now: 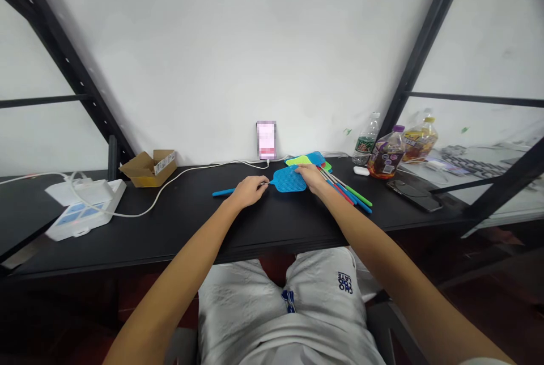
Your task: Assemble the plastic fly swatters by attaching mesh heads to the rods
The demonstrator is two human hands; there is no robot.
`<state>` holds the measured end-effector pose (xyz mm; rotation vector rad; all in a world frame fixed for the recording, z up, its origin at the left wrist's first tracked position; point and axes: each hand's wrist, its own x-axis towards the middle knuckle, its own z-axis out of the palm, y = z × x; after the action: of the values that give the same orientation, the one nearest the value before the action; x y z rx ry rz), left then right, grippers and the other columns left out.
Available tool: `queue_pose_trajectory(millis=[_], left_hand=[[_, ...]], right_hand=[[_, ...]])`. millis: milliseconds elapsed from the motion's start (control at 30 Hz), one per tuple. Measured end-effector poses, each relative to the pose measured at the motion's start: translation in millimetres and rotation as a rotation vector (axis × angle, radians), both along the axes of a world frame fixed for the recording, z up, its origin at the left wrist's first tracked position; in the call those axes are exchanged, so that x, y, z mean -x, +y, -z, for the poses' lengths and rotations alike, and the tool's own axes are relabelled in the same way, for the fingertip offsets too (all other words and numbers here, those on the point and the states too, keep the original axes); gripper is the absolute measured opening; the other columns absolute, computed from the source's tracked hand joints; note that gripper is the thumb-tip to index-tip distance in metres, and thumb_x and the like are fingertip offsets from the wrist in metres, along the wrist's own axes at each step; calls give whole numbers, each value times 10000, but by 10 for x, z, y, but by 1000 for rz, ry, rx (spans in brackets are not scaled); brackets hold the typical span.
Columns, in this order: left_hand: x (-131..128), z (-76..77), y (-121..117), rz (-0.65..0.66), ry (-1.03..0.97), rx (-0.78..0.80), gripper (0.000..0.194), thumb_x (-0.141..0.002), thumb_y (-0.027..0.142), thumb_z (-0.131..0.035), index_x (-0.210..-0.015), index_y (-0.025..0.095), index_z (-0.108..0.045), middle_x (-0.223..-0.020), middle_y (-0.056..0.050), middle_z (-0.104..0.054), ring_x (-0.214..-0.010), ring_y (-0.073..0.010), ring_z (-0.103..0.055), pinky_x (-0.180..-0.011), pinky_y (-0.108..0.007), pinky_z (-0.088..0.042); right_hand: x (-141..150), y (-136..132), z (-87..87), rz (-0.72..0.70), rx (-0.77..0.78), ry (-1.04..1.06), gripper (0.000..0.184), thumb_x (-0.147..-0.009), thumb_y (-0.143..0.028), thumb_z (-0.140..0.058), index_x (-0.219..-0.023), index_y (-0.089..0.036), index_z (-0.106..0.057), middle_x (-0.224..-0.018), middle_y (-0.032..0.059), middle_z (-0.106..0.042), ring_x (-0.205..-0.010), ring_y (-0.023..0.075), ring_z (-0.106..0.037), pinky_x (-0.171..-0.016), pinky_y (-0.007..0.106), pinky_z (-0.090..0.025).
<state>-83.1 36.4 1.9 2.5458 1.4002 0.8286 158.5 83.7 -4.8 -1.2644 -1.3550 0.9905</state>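
Note:
A blue fly swatter lies across between my two hands, just over the black tabletop, its paddle to the right and its handle to the left. My left hand is closed round the thin shaft near the neck. The far edge of the paddle is pinched by my right hand, thumb on top. Just beyond my right hand rests a pile of fly swatters in blue, green and other colours, their handles fanned toward the front right.
Upright against the wall stands a phone on a white cable. An open cardboard box and white power strip are left. Drink bottles, a white case and a dark phone are right. Black metal posts flank the desk.

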Motion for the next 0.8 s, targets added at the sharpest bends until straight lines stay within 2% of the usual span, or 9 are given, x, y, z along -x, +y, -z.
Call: queue_pose_trajectory(millis=[133,267,467,600,800], left_hand=[[-3,10,41,12,12,1,225,-892,295,-504,-939,222,-712,-955,-70,-706,-897,-207,-628,-811,-290,-463],[18,25,91,-35,17,-23,238,-893,254,-483,-896,188,-712,-939,-90,-704,-892,-213,-629,-822,-305,-461],[37,53,107,-34,13,-4,246,-878,243,-487,-867,191,-728,-922,-82,-721,-871,-213,-638,-815,-301,-469],[32,56,102,-23,1,16,255,-872,260,-490,-858,197,-737,-902,-70,-730,-844,-208,-640,-806,-293,-472],[32,52,105,-25,13,12,275,-871,267,-485,-884,198,-751,-913,-53,-737,-832,-196,-636,-799,-282,-473]], right_hand=[[20,-19,8,-65,34,89,110,-678,-219,-672,-768,-163,-642,-655,15,-633,-615,145,-581,-567,244,-469],[17,-8,36,-148,70,104,85,-651,-210,-652,-703,-165,-602,-574,-28,-535,-521,102,-481,-500,217,-407],[-11,35,79,-140,6,-31,48,-610,-206,-581,-632,-173,-553,-537,-60,-430,-498,80,-380,-476,202,-315],[-20,15,50,-83,-102,-132,73,-602,-235,-586,-596,-170,-553,-556,-52,-451,-552,91,-410,-512,208,-317],[-23,-9,10,-53,-104,-156,107,-588,-240,-598,-648,-154,-615,-592,-31,-526,-606,115,-468,-562,227,-361]])
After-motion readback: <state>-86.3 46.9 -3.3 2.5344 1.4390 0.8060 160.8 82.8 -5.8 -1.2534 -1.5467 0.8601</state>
